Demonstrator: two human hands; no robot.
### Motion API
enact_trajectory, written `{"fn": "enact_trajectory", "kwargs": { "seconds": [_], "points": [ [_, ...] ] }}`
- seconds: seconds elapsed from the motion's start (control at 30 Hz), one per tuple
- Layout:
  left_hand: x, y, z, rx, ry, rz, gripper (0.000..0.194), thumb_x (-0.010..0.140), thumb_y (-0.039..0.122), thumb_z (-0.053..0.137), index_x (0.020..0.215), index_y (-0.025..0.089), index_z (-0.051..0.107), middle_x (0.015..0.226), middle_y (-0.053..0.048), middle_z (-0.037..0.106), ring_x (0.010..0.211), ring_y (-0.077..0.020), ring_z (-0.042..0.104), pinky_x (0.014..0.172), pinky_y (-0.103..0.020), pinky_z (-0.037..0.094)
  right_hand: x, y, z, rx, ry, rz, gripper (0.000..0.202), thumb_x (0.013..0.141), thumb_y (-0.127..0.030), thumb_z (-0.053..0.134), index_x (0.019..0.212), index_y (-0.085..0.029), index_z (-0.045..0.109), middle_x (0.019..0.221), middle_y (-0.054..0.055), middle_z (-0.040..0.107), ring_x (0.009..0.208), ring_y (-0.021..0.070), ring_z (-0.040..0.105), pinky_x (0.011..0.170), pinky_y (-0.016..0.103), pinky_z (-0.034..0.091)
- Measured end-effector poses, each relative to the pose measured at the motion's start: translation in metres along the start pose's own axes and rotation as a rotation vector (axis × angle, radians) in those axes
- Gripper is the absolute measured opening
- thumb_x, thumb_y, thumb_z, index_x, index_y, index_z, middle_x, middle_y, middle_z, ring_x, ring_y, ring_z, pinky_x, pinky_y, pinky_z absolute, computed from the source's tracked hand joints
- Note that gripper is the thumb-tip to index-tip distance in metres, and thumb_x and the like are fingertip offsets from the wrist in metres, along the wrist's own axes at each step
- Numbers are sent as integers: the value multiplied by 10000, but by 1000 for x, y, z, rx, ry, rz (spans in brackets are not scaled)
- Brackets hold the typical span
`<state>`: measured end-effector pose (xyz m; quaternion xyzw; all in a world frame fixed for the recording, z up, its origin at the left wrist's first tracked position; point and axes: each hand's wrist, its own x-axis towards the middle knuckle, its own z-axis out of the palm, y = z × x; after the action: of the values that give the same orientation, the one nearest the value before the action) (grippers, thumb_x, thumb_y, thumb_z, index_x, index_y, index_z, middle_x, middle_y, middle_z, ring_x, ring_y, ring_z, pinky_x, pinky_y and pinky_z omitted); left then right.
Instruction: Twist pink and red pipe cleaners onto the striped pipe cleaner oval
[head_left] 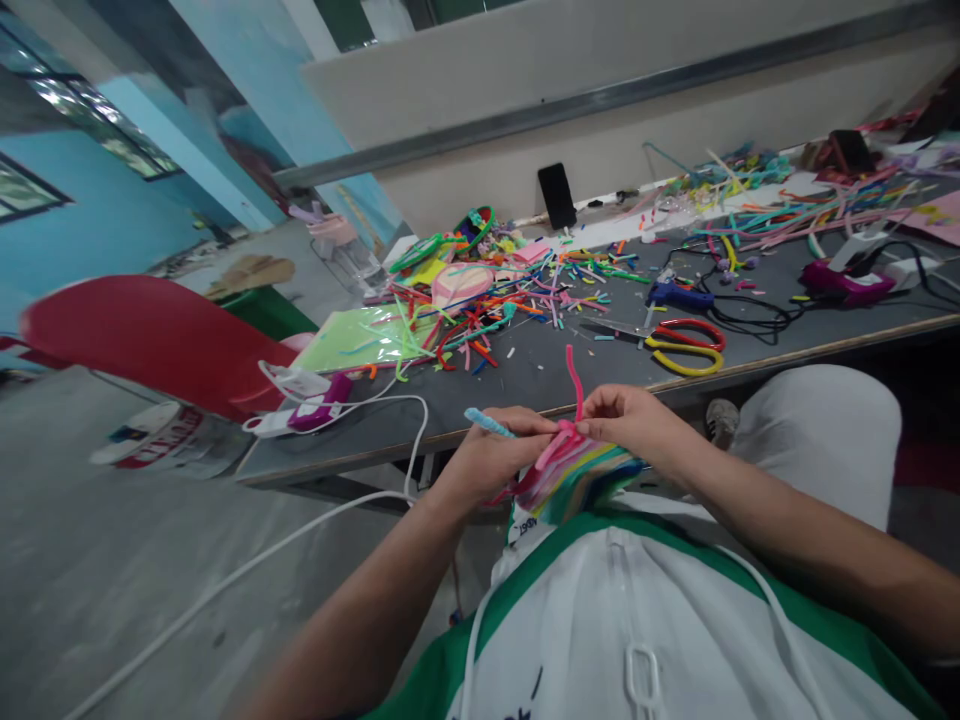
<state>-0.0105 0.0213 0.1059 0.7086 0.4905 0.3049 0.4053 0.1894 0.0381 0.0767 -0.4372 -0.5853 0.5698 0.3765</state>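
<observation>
Close to my body, at the table's front edge, both hands meet at a pink pipe cleaner (574, 375), whose free end stands up between them. My left hand (499, 452) pinches it from the left at a bent pink cluster. A fuzzy light blue stick (487, 422), perhaps a twisted pipe cleaner, pokes out past the left fingers. From the other side my right hand (626, 425) pinches the same pink piece with thumb and curled fingers. Under the hands, a striped multicoloured piece (581, 478) lies against my lap; its material is hard to make out.
Red-and-yellow-handled scissors (686, 347) and a blue glue gun (679, 295) lie on the dark table (540, 385). Cut pipe cleaners (480, 320) are heaped behind. A purple-and-white power strip (311, 405) sits at the left edge, its white cord (262, 565) hanging down. A phone (556, 195) leans on the wall.
</observation>
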Motion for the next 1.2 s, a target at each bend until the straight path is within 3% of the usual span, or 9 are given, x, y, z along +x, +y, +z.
{"fn": "enact_trajectory", "kwargs": {
  "seconds": [0.1, 0.2, 0.3, 0.5, 0.7, 0.87, 1.0, 1.07, 1.2],
  "points": [
    [1, 1, 1, -3, 8, -10, 152, 739, 294, 680, 815, 193, 765, 790, -49, 720, 725, -163, 638, 620, -226, 459, -3, 3, 9, -154, 214, -144, 176, 660, -271, 678, 783, -197, 576, 706, -15, 627, 650, 138, 563, 619, 266, 429],
    [1, 3, 1, -27, 37, -43, 166, 722, 289, 689, 822, 180, 765, 781, -55, 720, 724, -169, 635, 608, -230, 451, -7, 7, 17, -422, 295, -300, 37, 763, -248, 612, 760, -212, 621, 723, -11, 671, 684, 144, 596, 858, 386, 419],
    [1, 2, 1, -68, 64, -100, 191, 702, 311, 702, 821, 176, 764, 781, -56, 722, 711, -176, 633, 576, -234, 444, -8, 11, 20, -595, 290, -432, 122, 834, -237, 544, 791, -234, 658, 749, -12, 704, 702, 146, 620, 1026, 457, 293],
    [2, -1, 2, -115, 80, -113, 187, 691, 301, 696, 806, 167, 760, 788, -57, 729, 714, -191, 639, 601, -254, 469, -6, 18, 20, -747, 274, -547, 207, 877, -206, 469, 934, -235, 666, 906, 15, 734, 805, 166, 658, 1051, 439, 298],
    [6, -7, 4, -124, 71, -72, 141, 691, 264, 687, 739, 146, 748, 754, -44, 716, 712, -175, 623, 644, -247, 461, -10, 9, 21, -981, 190, -591, 200, 849, -198, 484, 911, -202, 674, 944, 79, 724, 885, 202, 648, 1058, 444, 257],
    [6, -16, 2, -161, 57, -89, 227, 709, 349, 687, 773, 138, 742, 709, -36, 690, 640, -140, 578, 561, -222, 409, -2, 11, 20, -828, 81, -568, 212, 837, -253, 538, 1008, -213, 656, 981, 69, 709, 919, 206, 632, 1022, 463, 283],
    [7, -21, 0, -163, 65, -169, 275, 689, 388, 697, 786, 132, 719, 666, -30, 654, 556, -113, 529, 486, -207, 377, 13, 20, 20, -445, 53, -515, 127, 814, -249, 581, 867, -193, 681, 828, 49, 682, 786, 159, 610, 784, 316, 439],
    [8, -21, -2, -196, 64, -189, 292, 673, 376, 710, 837, 134, 699, 690, -31, 646, 551, -106, 527, 475, -199, 385, 18, 22, 20, -320, 65, -483, 105, 790, -247, 602, 804, -179, 681, 767, 42, 644, 740, 148, 582, 672, 264, 433],
    [9, -21, -12, -277, 24, -155, 423, 640, 324, 752, 1013, 155, 648, 781, -23, 649, 612, -111, 571, 519, -195, 434, 20, 23, 17, -267, 115, -414, 110, 765, -264, 613, 751, -169, 667, 720, 20, 591, 685, 132, 534, 623, 248, 397]
  ]
}}
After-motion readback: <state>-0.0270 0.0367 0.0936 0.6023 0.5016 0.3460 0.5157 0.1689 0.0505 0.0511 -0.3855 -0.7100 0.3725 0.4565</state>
